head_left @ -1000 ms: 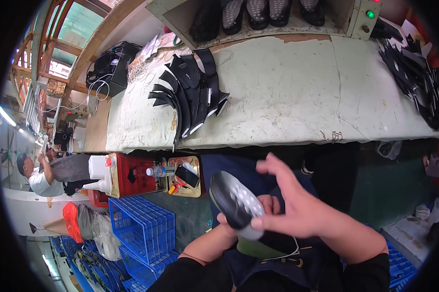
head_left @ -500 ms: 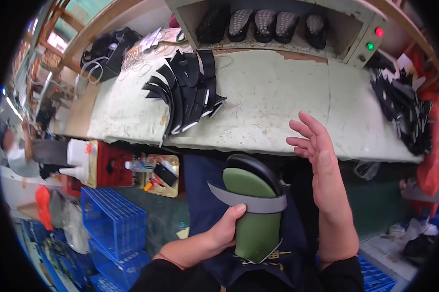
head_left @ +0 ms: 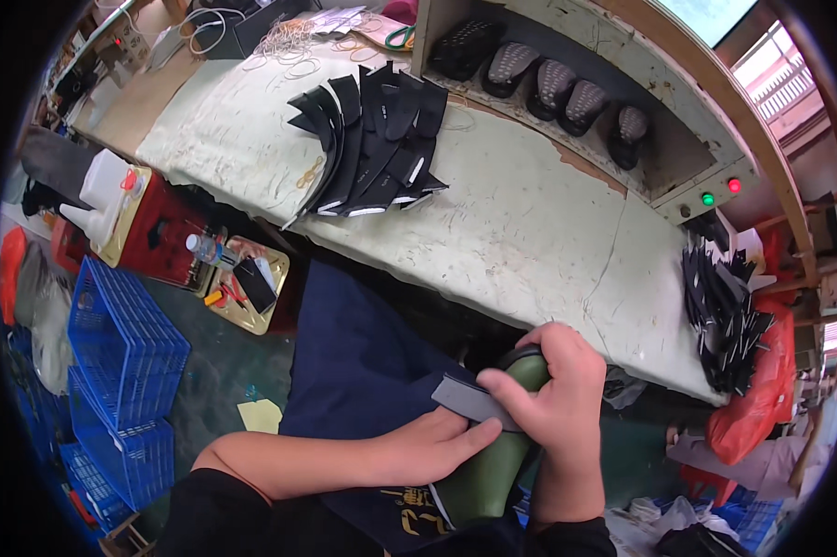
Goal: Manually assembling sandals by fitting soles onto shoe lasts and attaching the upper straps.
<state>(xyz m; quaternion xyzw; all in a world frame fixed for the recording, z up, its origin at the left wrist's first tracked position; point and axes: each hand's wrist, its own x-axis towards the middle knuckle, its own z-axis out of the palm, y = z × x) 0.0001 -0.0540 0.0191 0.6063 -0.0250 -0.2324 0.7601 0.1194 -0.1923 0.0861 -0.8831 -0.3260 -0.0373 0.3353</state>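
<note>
A green shoe last [head_left: 489, 472] lies tilted over my lap, toe up and away from me. A grey strap [head_left: 470, 401] crosses it near the toe, and its left end sticks out free. My left hand [head_left: 425, 447] is closed on the last from the left, its thumb reaching across below the strap. From the right, my right hand [head_left: 567, 385] wraps round the toe end, its thumb bent over the strap. Part of a black sole [head_left: 519, 355] shows at the toe; the rest is hidden by my right hand.
On the pale worktable [head_left: 521, 223] lies a pile of black straps [head_left: 381, 139]. Behind it, a heater-like box [head_left: 669, 200] with lit lamps holds several dark shoes [head_left: 553, 88]. More black strips [head_left: 725, 320] hang at the right. Blue crates [head_left: 122, 343] and a tray [head_left: 275, 320] stand left.
My right hand, raised and spread before, has come down onto the toe and strap. My left hand has shifted with the last, which now tilts more. The whole view has turned.
</note>
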